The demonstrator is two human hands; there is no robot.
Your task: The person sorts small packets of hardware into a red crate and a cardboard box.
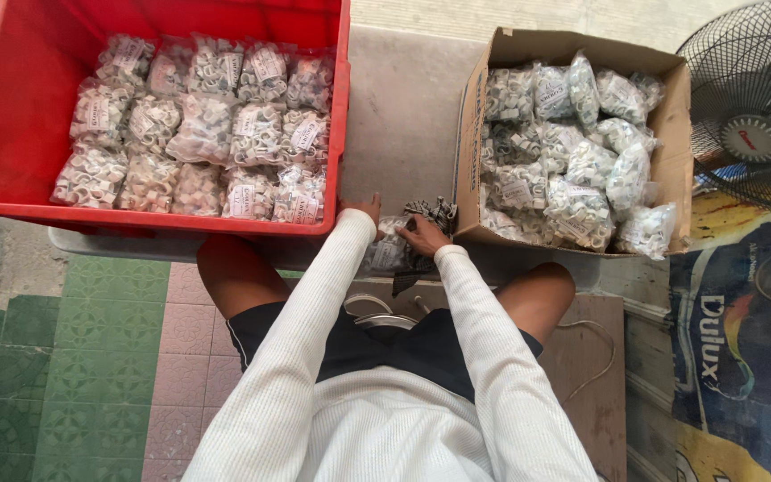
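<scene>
White-sleeved arms reaching forward, left hand [364, 211] flat and open on a clear bag of rings [389, 251], right hand [421, 236] gripping it, red crate [11, 116] left, cardboard box [671, 152] right.

Soft, even daylight, faint shadows, slight glare on the plastic bags [203, 129], sharp centre, wide-angle bending at the edges.

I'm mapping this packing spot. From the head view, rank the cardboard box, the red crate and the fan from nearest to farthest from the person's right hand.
1. Cardboard box: just to the right of the right hand, almost touching.
2. Red crate: to the left, past the left hand.
3. Fan: far right, beyond the box.
</scene>
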